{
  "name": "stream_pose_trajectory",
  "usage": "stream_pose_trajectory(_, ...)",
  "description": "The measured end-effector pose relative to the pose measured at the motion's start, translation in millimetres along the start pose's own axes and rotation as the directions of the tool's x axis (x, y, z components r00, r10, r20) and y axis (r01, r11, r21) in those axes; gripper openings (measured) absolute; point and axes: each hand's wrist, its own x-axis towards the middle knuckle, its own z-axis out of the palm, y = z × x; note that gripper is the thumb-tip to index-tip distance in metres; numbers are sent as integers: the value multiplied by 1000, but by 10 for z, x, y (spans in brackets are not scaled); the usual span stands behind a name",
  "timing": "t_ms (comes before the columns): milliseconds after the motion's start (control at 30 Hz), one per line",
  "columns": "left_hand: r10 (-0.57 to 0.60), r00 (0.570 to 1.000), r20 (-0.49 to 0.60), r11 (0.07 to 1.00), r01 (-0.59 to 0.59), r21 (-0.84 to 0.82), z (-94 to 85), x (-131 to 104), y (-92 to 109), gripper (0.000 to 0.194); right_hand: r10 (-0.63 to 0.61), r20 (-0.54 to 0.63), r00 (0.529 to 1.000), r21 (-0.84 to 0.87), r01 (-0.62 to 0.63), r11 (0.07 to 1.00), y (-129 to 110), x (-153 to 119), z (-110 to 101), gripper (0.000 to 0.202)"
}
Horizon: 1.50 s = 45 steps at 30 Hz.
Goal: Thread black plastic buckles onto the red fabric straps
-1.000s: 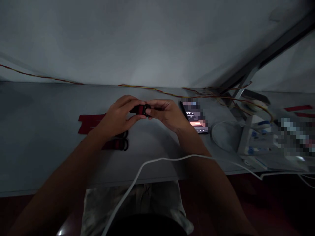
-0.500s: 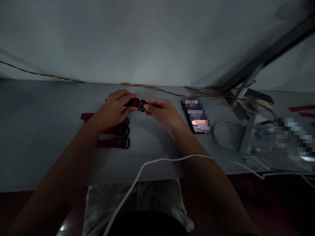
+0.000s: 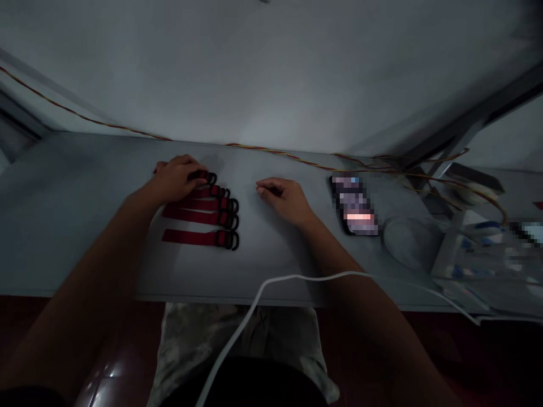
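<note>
My left hand (image 3: 180, 178) is at the far end of a row of red webbing straps, its fingers and thumb closed on the farthest strap (image 3: 204, 176). That strap's black ring sticks out to the right of the fingertips. Several more red straps (image 3: 190, 216) lie side by side nearer to me, with black buckles and D-rings at their right ends. The nearest strap (image 3: 190, 237) lies a little apart. To the right, my right hand (image 3: 284, 198) rests near the tabletop with curled fingers, thumb close to the fingertips and nothing visible in them.
A phone (image 3: 354, 204) with a lit, blurred screen lies right of my right hand. Twisted wires (image 3: 280, 153) run along the wall's base. Clear plastic packaging (image 3: 411, 243) and a box sit farther right. A white cable (image 3: 305, 277) crosses in front of me above the table edge.
My left hand has moved left and down to the row with the strap. My right hand has let go of the strap's ring end and now sits apart. The view has shifted slightly.
</note>
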Motion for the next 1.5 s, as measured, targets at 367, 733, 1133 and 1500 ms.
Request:
stream_pose_trajectory(367,44,990,-133,991,-60,-123,-17,-149,271,53,-11,-40,999,-33,10,999,-45,-7,17,27)
stream_pose_trajectory(733,132,986,105,989,-138,50,191,-426,397,83,-58,-36,998,-55,56,997,-97,-36,53,23)
stream_pose_trajectory(1133,94,986,136,995,-98,17,107,-513,484,73,-397,262,880,-228,456,860,-194,-171,370,27)
stream_pose_trajectory(1500,70,993,98,993,-79,89,87,-521,758,70,-361,291,886,-357,451,818,-294,-215,452,29)
